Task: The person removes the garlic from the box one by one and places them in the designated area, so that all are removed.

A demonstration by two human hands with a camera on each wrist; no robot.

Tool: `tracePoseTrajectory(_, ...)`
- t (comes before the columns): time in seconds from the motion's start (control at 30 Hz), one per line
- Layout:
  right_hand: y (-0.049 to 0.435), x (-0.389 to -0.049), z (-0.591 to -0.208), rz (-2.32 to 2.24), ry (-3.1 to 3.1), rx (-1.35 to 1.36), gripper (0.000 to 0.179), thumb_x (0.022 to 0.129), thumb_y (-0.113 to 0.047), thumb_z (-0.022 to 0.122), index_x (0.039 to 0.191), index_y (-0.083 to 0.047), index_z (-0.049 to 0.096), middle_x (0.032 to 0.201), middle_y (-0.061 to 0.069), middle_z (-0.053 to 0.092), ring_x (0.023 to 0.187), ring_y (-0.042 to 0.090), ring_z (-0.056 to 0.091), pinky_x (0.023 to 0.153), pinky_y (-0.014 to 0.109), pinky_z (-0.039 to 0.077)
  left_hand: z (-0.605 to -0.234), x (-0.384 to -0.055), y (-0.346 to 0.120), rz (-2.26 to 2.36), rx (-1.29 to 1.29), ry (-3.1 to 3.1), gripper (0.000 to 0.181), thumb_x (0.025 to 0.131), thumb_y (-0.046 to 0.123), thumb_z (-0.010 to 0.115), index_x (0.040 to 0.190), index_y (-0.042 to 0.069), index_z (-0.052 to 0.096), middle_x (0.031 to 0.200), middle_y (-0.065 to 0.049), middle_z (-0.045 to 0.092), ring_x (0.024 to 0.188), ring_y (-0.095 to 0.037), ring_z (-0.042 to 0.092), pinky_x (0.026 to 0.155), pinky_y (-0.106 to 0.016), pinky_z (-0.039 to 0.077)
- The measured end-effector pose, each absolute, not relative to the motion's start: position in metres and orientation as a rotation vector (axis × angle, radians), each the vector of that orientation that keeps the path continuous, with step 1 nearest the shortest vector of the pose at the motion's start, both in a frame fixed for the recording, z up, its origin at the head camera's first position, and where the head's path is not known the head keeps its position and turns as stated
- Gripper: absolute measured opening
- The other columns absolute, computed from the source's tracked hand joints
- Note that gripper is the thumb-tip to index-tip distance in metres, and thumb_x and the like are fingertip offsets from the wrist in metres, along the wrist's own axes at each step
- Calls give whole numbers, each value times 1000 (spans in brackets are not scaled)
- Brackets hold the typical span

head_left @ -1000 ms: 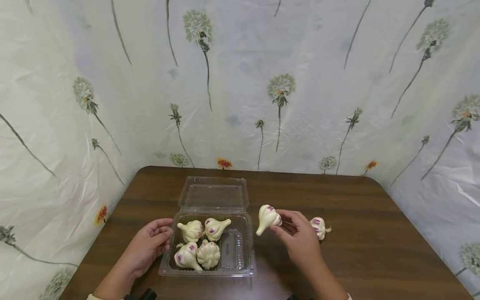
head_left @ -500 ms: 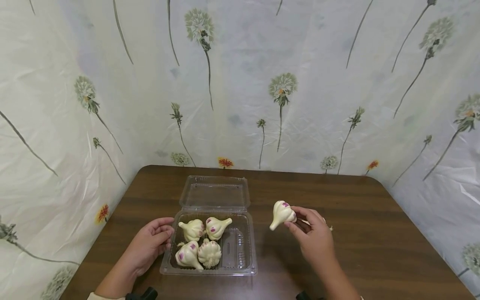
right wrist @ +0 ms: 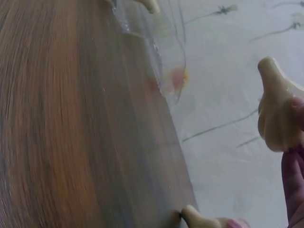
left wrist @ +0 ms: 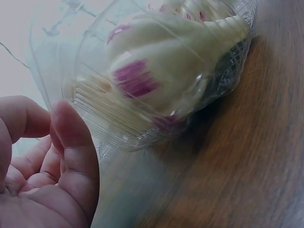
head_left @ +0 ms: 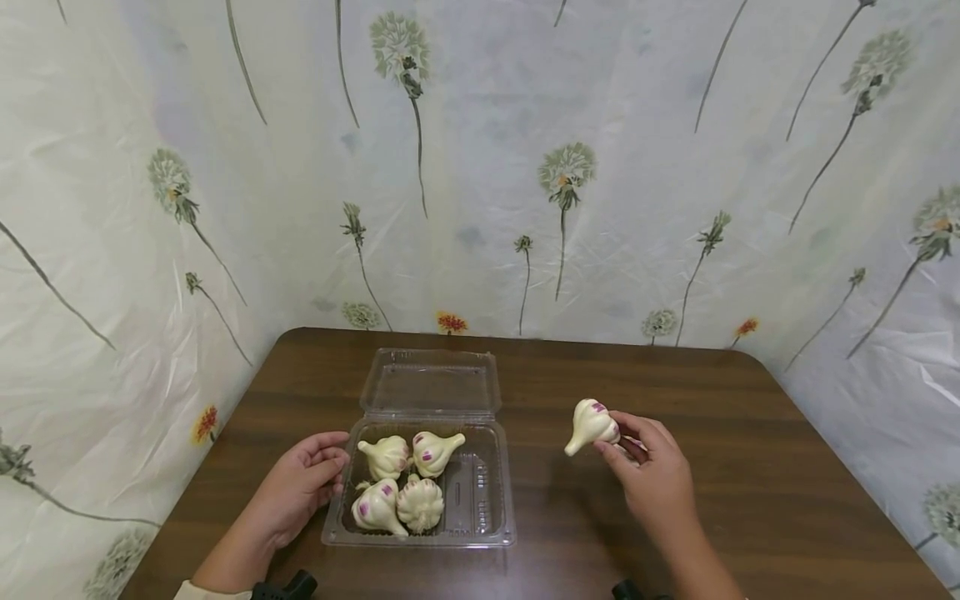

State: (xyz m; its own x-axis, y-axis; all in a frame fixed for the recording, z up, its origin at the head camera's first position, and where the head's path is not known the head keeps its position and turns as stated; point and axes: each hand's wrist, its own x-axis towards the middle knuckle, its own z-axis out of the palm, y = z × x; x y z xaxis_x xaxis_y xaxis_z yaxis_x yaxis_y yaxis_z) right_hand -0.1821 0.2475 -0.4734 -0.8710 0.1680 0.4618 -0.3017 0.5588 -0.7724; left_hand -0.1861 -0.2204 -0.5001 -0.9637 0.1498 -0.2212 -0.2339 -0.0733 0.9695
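Observation:
A clear plastic clamshell container (head_left: 491, 500) stands on the table, its lid (head_left: 431, 385) folded back. Several white garlic bulbs with purple marks, one of them this bulb (head_left: 437, 454), fill its left and middle part. My left hand (head_left: 300, 487) pinches the container's left rim between thumb and forefinger; the left wrist view shows the thumb (left wrist: 73, 137) at the plastic edge. Right of the container, my right hand (head_left: 652, 471) holds a garlic bulb (head_left: 590, 425) in its fingertips, raised over the table, stem pointing left and down. The right wrist view catches this held bulb (right wrist: 278, 109) at its edge.
Another garlic bulb (right wrist: 211, 221) lies on the table, hidden behind the right hand in the head view. The dark wood table (head_left: 750, 500) ends at a flower-printed sheet (head_left: 480, 167) hanging at the back and sides.
My right hand has moved to the right with the garlic bulb, away from the container, and now covers the bulb lying on the table. The left hand stays at the rim.

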Motion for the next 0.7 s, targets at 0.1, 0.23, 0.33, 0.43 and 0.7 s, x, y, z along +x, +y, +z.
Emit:
tracePoseTrajectory(0.1, 251, -181, -474, 1264, -2310, 88, 42, 85, -1, 85, 125, 0, 71, 116, 8, 64, 104, -9, 61, 90, 10, 53, -500, -186, -221, 2123, -95, 1941, 47, 107, 6, 53, 152, -2, 39, 106, 1, 61, 84, -10, 58, 74, -22, 57)
tracePoseTrajectory(0.23, 256, -178, -477, 1264, -2299, 57, 42, 86, 0, 84, 126, 2, 70, 117, 8, 63, 105, -8, 60, 91, 10, 52, -499, -185, -221, 2116, -98, 1944, 47, 108, 6, 53, 152, -2, 39, 106, 1, 61, 84, -10, 57, 73, -23, 57)
tracePoseTrajectory(0.33, 261, -175, -479, 1245, -2289, 33, 42, 86, 0, 84, 126, 1, 70, 117, 9, 63, 105, -8, 60, 92, 9, 52, -499, -185, -220, 2114, -97, 1941, 47, 108, 6, 53, 152, -2, 39, 107, 1, 61, 84, -11, 57, 73, -23, 57)
tracePoseTrajectory(0.43, 267, -173, -479, 1218, -2305, 1, 42, 87, -2, 84, 128, -2, 70, 118, 8, 63, 106, -9, 59, 92, 7, 50, -499, -185, -220, 2107, -99, 1941, 48, 108, 7, 54, 152, -2, 39, 107, 1, 61, 84, -10, 57, 74, -23, 57)
tracePoseTrajectory(0.7, 282, -174, -472, 1233, -2346, -55, 43, 93, -12, 80, 133, -3, 67, 124, 10, 60, 106, -13, 57, 91, 4, 48, -500, -185, -222, 2109, -76, 1943, 48, 109, 8, 53, 153, -1, 38, 107, 1, 60, 84, -10, 58, 75, -23, 57)
